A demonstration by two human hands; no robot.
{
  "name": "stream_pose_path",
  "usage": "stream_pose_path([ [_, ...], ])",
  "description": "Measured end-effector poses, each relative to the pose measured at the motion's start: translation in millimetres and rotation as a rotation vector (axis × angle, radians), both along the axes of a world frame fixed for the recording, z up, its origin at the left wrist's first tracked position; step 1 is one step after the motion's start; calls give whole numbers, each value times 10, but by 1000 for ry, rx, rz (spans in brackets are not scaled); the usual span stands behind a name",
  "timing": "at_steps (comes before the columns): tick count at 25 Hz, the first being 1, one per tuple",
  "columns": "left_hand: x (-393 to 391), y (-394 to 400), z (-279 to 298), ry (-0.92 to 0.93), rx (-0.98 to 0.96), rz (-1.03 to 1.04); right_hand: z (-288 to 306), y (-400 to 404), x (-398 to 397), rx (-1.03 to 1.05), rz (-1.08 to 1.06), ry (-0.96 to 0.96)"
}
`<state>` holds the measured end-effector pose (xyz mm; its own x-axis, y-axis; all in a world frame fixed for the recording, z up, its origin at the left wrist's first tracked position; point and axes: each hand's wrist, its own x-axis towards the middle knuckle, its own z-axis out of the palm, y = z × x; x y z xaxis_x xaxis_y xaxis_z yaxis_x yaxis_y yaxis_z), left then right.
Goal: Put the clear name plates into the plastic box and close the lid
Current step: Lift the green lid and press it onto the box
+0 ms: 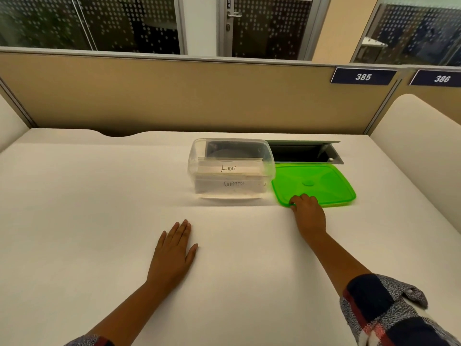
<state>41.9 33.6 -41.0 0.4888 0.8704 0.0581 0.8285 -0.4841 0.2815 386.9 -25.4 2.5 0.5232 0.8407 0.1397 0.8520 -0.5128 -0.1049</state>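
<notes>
A clear plastic box [197, 156] stands open on the white desk. Inside it sit two clear name plates, one reading LION [228, 168] and one reading GIRAFFE [234, 184]. The green lid [321, 181] lies flat on the desk just right of the box. My right hand [308, 213] is at the lid's near left edge, fingers curled over the rim. My left hand [173, 253] lies flat on the desk, palm down, fingers together, well in front of the box and holding nothing.
An open cable hatch [304, 152] with a raised metal flap lies behind the lid. A tan partition [174, 96] closes the back of the desk, with signs 385 [363, 76] and 386 [441, 78]. A white side panel [419, 146] stands at the right.
</notes>
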Motion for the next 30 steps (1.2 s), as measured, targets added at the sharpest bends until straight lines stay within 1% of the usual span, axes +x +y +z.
stream_pose_path([
  [2, 1, -6, 2, -1, 7, 1, 26, -102, -3, 31, 33, -6],
  [5, 19, -24, 30, -23, 27, 9, 131, -286, -61, 131, 113, -52],
  [8, -10, -46, 94, -51, -11, -20, 281, -463, -202, 213, 176, -118],
  [10, -47, -59, 151, -163, -43, -59, 354, -551, -294, 234, 189, -140],
  [12, -31, -111, 235, -272, -24, -120, 413, -631, -395, 238, 192, -155],
  [15, 142, -234, 426, -351, 68, -221, 519, -729, -573, 264, 203, -215],
  [17, 292, -302, 551, -392, 96, -287, 630, -762, -725, 301, 234, -250],
  [18, 367, -334, 611, -410, 87, -317, 695, -765, -811, 324, 267, -265],
  [22, 654, -419, 816, -463, -82, -386, 953, -688, -1237, 378, 421, -285],
  [24, 722, -425, 883, -520, -70, -342, 1060, -635, -1439, 406, 473, -272],
  [26, 688, -395, 964, -569, 28, -234, 1143, -589, -1561, 439, 513, -248],
  [28, 593, -328, 1038, -545, 137, -175, 1205, -563, -1602, 474, 560, -239],
  [30, 483, -247, 1109, -547, 179, -162, 1261, -547, -1576, 513, 586, -264],
])
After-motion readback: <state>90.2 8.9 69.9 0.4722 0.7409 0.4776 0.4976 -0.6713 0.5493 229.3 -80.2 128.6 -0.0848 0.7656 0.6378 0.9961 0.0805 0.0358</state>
